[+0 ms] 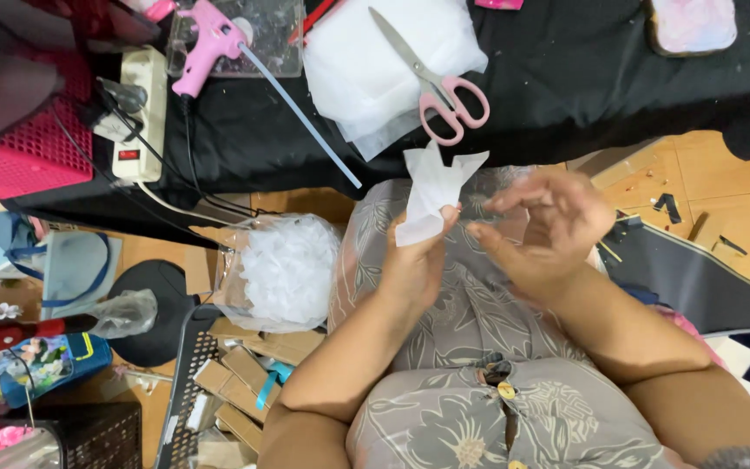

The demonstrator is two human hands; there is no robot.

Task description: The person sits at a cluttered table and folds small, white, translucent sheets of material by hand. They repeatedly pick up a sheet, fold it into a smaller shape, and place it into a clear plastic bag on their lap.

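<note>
My left hand pinches a small folded piece of white fabric and holds it up above my lap. My right hand hovers just to the right of it with fingers spread and curled, holding nothing. Both hands are over my grey leaf-patterned dress. On the black table ahead lies a stack of white fabric sheets, and pink-handled scissors rest on top of it.
A pink glue gun with a long glue stick lies on a clear tray at the table's left, beside a white power strip. A clear bag of white fabric pieces sits left of my knee. A pink basket and black crates stand at left.
</note>
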